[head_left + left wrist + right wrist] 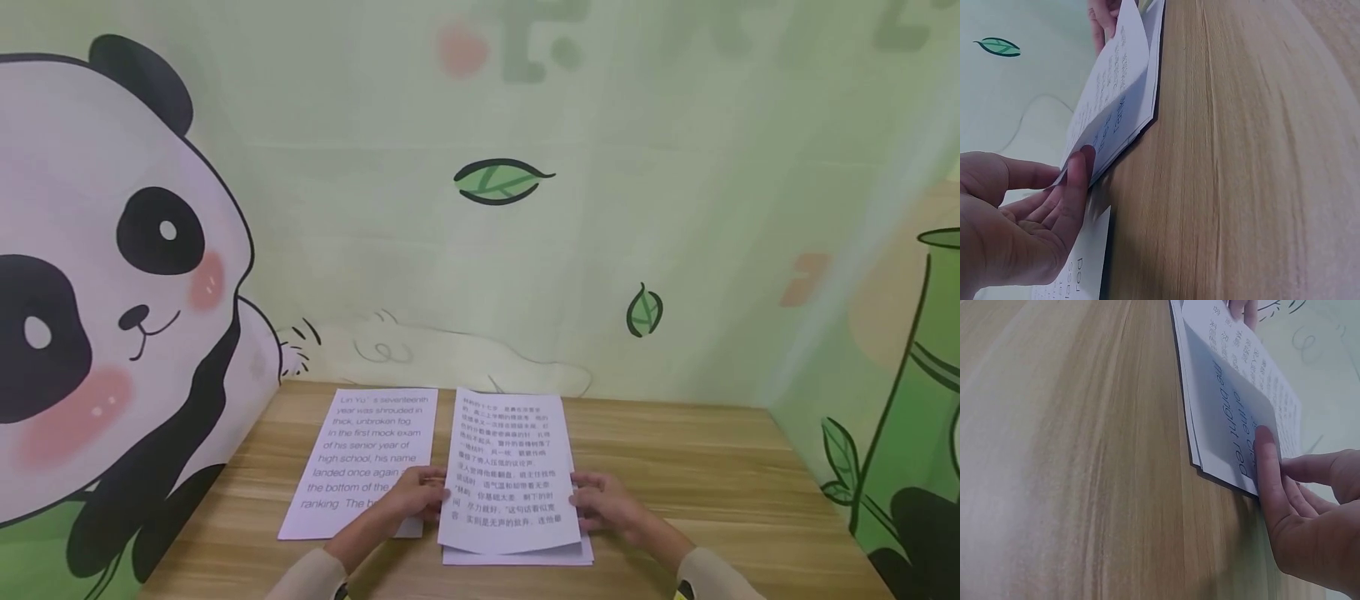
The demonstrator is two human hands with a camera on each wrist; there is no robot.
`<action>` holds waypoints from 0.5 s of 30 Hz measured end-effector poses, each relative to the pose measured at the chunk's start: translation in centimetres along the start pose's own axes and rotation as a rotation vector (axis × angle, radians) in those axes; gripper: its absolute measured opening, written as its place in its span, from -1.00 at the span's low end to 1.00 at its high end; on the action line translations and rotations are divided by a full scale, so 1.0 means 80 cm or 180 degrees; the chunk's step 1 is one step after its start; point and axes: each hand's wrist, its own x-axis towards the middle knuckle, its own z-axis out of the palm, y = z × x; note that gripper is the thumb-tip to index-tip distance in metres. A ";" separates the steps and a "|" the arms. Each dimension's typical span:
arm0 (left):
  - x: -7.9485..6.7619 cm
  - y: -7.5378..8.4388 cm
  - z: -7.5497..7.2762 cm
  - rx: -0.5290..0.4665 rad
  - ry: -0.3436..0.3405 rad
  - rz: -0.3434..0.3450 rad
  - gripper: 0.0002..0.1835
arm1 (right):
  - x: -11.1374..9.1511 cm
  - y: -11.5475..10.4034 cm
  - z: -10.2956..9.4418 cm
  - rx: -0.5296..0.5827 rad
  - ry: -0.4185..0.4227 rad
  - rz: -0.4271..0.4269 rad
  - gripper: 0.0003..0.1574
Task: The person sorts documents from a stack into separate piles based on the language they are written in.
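Observation:
Both hands hold one printed sheet of paper [510,475] by its two side edges, lifted over a small stack of paper [517,557]. Chinese text covers the sheet's upper face; in the right wrist view larger English print shows on its underside. My left hand [412,496] pinches the left edge, thumb above and fingers beneath, as the left wrist view shows [1029,212]. At the right edge my right hand [611,508] pinches the sheet the same way. The sheet's near edge bows up, apart from the papers below.
Left of the stack lies another sheet with large English text [360,458], partly overlapped by my left hand in the head view. The wooden table [675,467] runs back to a green cloth backdrop [360,208] printed with a panda and leaves.

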 end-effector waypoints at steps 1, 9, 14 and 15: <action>-0.001 0.000 0.000 0.0011 0.0011 -0.0020 -0.43 | 0.000 0.001 0.000 0.0000 0.0002 -0.0004 -0.16; -0.005 0.002 0.000 0.0014 0.0058 -0.0053 -0.43 | 0.003 0.007 -0.005 0.0012 0.0096 0.0002 -0.15; -0.009 0.005 0.000 -0.0106 -0.0019 -0.0011 -0.38 | 0.000 0.007 -0.010 0.0093 0.0058 -0.0080 -0.14; -0.010 0.006 0.000 -0.0132 -0.0035 -0.0001 -0.37 | -0.001 0.007 -0.011 0.0104 0.0053 -0.0100 -0.14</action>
